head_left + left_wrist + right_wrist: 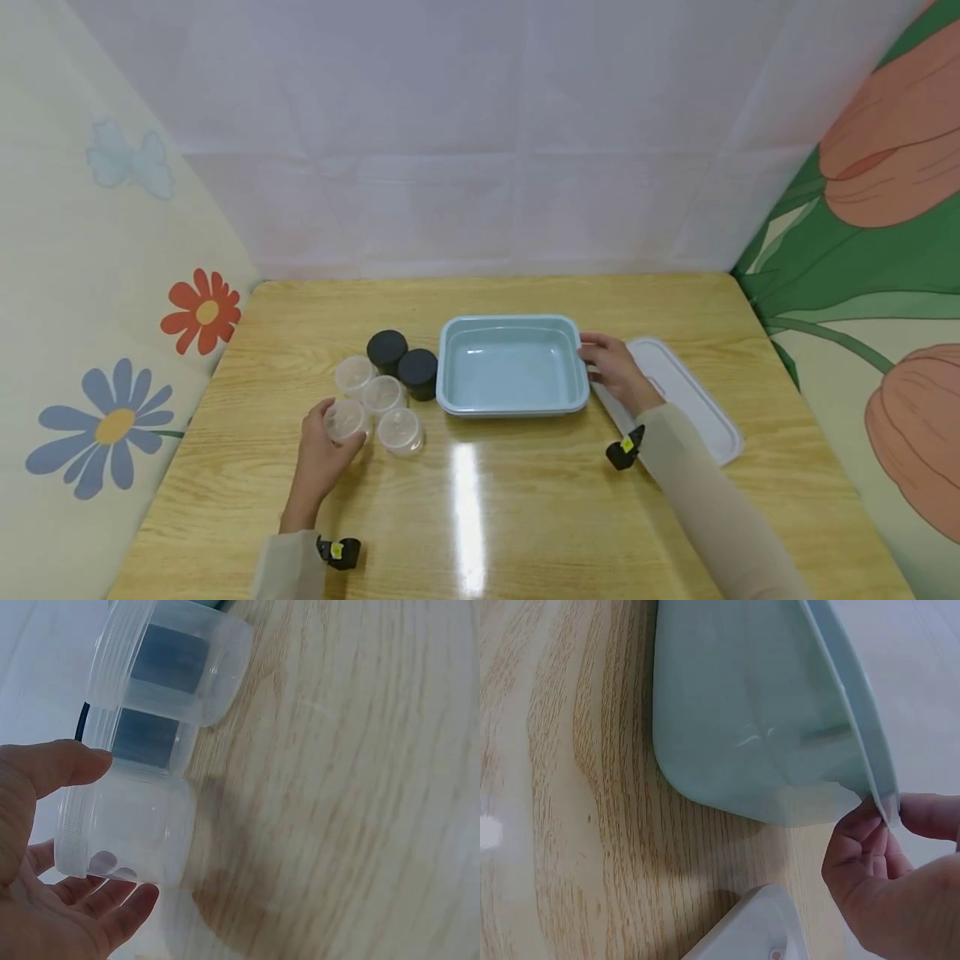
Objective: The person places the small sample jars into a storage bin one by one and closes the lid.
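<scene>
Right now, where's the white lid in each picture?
Head: the lid is right of centre, partly covered by the right arm.
Left wrist: not in it.
Right wrist: at the bottom edge, just right of the middle, cut off.
Shared landmark: the blue tub, in the head and right wrist views.

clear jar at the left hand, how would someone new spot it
On the wooden table, find the blue tub. Left of it, beside two black jars, stand four clear jars. Yours is the near-left jar, the only one with the left hand around it.
</scene>
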### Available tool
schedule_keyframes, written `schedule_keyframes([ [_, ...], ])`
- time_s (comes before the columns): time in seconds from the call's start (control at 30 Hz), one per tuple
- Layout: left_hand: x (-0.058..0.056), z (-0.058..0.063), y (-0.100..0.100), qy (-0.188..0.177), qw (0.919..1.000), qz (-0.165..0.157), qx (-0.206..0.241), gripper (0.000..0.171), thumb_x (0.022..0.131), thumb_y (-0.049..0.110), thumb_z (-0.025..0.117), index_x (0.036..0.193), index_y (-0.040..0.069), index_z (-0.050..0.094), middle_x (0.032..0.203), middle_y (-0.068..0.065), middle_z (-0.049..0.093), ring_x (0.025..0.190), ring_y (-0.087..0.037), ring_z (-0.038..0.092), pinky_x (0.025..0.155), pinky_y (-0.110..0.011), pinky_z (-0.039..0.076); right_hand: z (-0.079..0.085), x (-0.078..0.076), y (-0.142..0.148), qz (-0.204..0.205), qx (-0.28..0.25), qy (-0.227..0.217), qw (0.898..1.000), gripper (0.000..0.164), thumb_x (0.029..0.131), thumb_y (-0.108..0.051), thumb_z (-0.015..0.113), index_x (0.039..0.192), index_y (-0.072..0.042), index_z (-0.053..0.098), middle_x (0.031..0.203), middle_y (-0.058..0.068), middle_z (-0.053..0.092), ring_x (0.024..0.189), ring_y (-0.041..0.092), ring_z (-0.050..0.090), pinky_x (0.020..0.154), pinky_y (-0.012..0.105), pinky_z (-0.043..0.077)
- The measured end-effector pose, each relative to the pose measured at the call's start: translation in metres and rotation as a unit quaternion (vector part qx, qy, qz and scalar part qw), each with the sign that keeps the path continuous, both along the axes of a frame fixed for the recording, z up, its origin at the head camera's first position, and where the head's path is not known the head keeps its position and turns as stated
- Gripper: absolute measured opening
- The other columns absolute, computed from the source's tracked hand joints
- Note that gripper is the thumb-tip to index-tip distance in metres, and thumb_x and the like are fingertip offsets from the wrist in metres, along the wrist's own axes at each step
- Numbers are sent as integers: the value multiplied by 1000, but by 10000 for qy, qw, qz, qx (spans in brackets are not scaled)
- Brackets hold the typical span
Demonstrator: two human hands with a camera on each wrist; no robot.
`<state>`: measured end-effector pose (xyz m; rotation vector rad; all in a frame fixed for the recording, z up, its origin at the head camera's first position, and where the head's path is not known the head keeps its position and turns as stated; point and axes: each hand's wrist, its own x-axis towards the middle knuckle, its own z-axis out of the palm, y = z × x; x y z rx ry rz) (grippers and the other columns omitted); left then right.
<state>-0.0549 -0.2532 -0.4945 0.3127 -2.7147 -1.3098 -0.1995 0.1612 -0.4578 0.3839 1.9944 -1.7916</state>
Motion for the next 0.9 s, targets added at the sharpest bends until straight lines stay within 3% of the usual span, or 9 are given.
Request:
schedule_keyframes([
  [0.37, 1, 7, -2, -337, 9991, 222, 90, 75, 80, 5, 69, 139, -14, 27, 136, -37, 33, 124, -46, 38, 104, -57, 33, 0, 0, -1, -129, -95, -9, 9999, 48, 96, -6, 49, 142, -1, 39, 119, 10, 55, 82, 7, 55, 71, 23, 48],
  [0.63, 2, 23, -3, -559, 9977, 342, 181, 76, 82, 7, 68, 142, -10, 24, 138, -34, 32, 123, -45, 38, 102, -60, 35, -2, -1, 0, -153, -16, -41, 9999, 47, 96, -7, 49, 143, -3, 40, 127, 14, 53, 86, 9, 55, 76, 26, 48],
  [0.9, 1, 33, -1, -151, 9988, 396, 235, 73, 80, 4, 69, 140, -10, 29, 135, -33, 35, 121, -43, 40, 96, -56, 39, -3, -2, -2, -136, 5, -16, 9999, 48, 96, -8, 49, 143, -3, 40, 128, 14, 53, 87, 10, 55, 72, 23, 49],
])
